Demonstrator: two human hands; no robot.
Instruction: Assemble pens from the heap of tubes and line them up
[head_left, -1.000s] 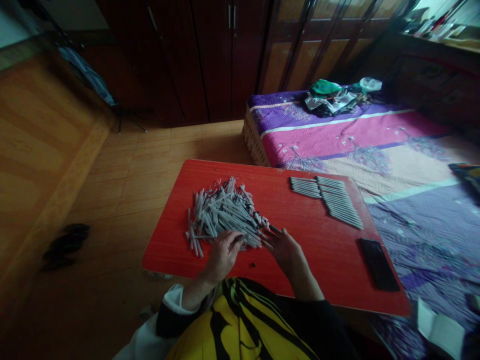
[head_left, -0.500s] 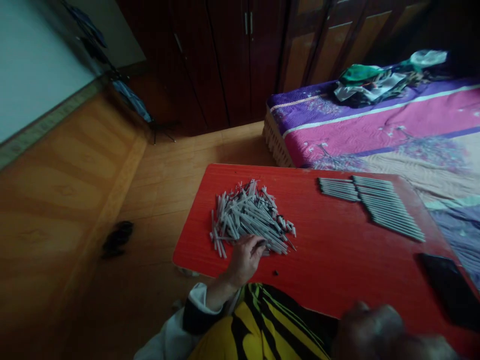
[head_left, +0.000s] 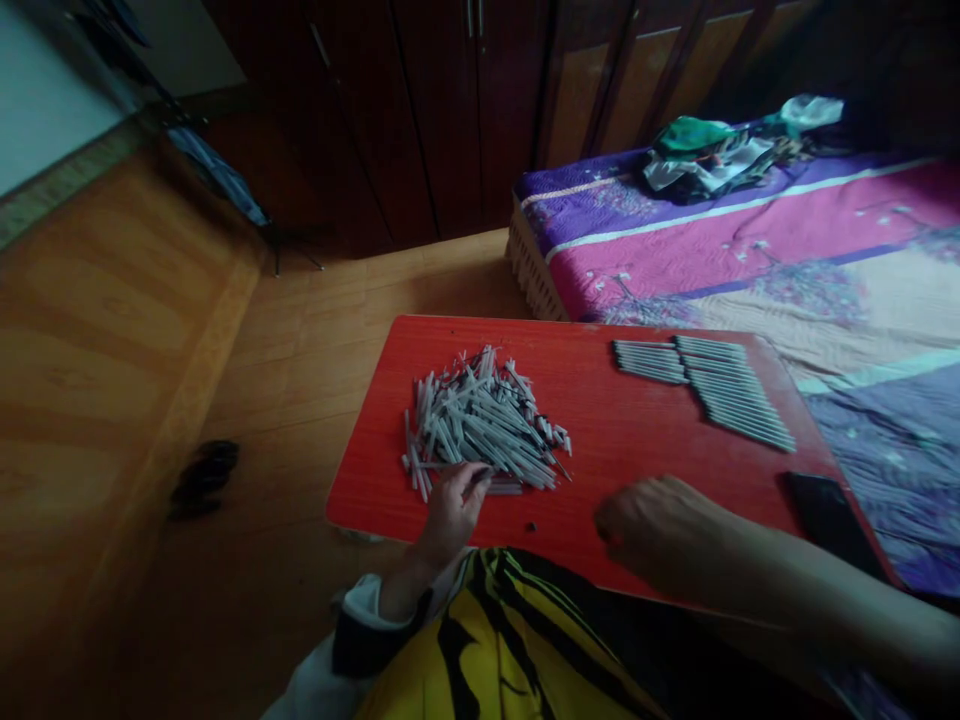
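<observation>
Left hand [head_left: 450, 505]: sits at the 6 o'clock edge of the tube pile [head_left: 480, 420]; fingers narrow, apparently pinching a small dark piece [head_left: 484, 473], too unclear to name.
Right hand [head_left: 656, 520]: hangs over or touches the table [head_left: 592, 400]; seemingly curled, too blurred to tell whether wide, narrow or holding.
Tube pile: lies at 12 o'clock from the left fingers, touching or just beside; at 10 o'clock from the right hand, well apart. Nearer to left.
Long axis: mixed, mostly 10 to 4 o'clock mid-pile.
Black bit [head_left: 532, 526]: lies between both hands, 9 o'clock from right.
Rod rows [head_left: 739, 400]: lie at 1 o'clock from the right hand, roughly 9 to 3 lengthwise.
</observation>
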